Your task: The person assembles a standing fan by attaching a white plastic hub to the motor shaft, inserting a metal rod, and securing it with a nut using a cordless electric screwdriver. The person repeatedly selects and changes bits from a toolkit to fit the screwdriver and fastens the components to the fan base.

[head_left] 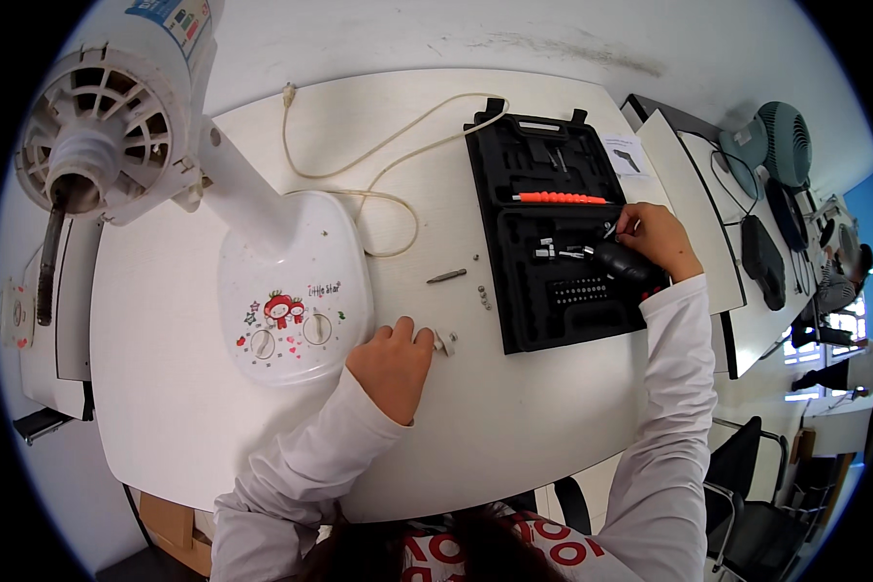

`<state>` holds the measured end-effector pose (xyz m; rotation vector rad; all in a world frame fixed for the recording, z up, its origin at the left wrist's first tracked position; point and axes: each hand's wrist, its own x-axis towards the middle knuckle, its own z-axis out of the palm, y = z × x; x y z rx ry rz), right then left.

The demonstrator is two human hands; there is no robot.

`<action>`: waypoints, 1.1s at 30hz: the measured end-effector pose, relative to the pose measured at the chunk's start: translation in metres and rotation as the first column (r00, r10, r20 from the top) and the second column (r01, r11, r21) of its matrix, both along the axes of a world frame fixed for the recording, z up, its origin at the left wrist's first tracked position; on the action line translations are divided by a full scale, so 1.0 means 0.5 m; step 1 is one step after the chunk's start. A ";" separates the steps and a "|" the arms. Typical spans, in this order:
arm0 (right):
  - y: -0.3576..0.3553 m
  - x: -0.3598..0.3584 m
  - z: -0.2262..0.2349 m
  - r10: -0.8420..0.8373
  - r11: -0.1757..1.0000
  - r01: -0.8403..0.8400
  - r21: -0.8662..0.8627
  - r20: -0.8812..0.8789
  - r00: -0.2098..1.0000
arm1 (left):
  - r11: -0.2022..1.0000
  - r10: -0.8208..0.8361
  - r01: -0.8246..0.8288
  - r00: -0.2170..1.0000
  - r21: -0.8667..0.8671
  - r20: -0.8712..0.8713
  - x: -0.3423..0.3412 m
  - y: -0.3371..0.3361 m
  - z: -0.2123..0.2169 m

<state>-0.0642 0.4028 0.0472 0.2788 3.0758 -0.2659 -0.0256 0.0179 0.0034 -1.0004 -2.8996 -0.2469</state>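
My left hand rests on the table with its fingers curled under. A small white plastic piece lies at its index fingertip; what the fingers enclose is hidden. Over the open black tool case, my right hand is closed, pinching a small metal bit between thumb and fingers. Just below that hand, a black cordless screwdriver sits in the case. To the left stands a white fan base with two knobs, a printed cartoon, and a bare motor head on its post.
A screwdriver bit and several small screws lie between the base and the case. The case holds an orange flexible shaft and a row of bits. A cream power cord loops behind. A green fan stands right.
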 end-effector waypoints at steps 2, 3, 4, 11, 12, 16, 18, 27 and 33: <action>0.005 0.001 -0.004 0.016 1.000 -0.016 0.003 -0.022 1.000 | 1.000 -0.003 0.003 1.000 -0.002 -0.001 0.000 -0.001 0.001; 0.007 0.002 -0.005 0.023 1.000 -0.022 0.005 -0.032 0.999 | 1.000 -0.005 0.005 1.000 -0.003 -0.001 0.000 -0.001 0.002; 0.007 0.003 -0.004 0.023 1.000 -0.023 0.016 -0.041 0.999 | 1.000 -0.006 0.006 1.000 -0.011 0.002 0.000 -0.001 0.004; -0.001 0.004 -0.004 0.026 0.996 -0.020 0.082 -0.069 0.997 | 0.999 -0.009 0.010 1.000 -0.035 0.017 0.000 -0.001 0.010; 0.000 0.005 -0.004 0.026 0.997 -0.020 0.079 -0.077 0.997 | 0.999 -0.007 0.008 1.000 -0.038 0.020 0.000 0.000 0.011; -0.008 0.006 0.000 -0.002 0.997 0.008 0.083 -0.079 0.997 | 0.999 0.000 0.001 1.000 -0.046 0.016 0.000 -0.001 0.009; -0.010 0.006 0.001 -0.002 0.996 0.010 0.093 -0.083 0.997 | 0.999 0.002 -0.001 1.000 -0.048 0.009 -0.001 -0.001 0.008; -0.007 0.008 0.001 0.007 0.990 0.003 0.140 -0.071 0.997 | 0.999 -0.006 0.007 1.000 -0.043 0.027 0.001 -0.003 0.008; -0.010 0.009 0.007 0.003 0.995 0.003 0.100 -0.061 0.998 | 1.000 -0.015 0.016 1.000 -0.019 0.014 0.000 -0.005 0.011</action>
